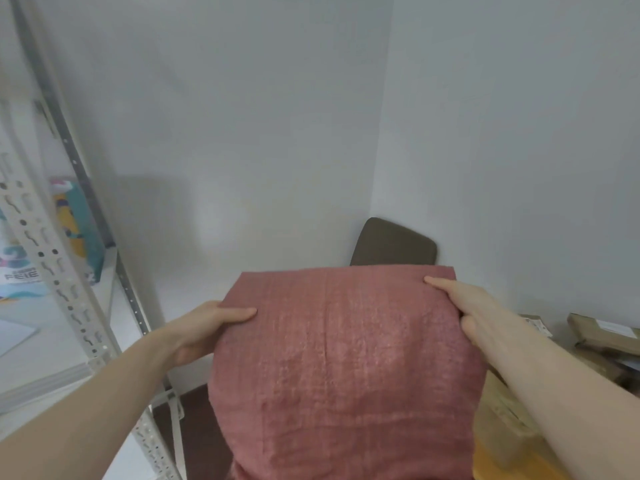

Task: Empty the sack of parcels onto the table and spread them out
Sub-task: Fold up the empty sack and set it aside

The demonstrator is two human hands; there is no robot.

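A pinkish-red woven sack hangs upside down in front of me, its sewn bottom edge uppermost. My left hand grips the upper left corner, thumb on the front face and fingers behind the cloth. My right hand grips the upper right corner in the same way. The sack bulges lower down, and its mouth is out of view below the frame. Several brown cardboard parcels lie on the wooden table to the right, partly hidden by my right forearm.
A grey metal shelving rack stands at the left with colourful boxes on it. A brown chair back sits in the white wall corner behind the sack. Dark floor shows below left of the sack.
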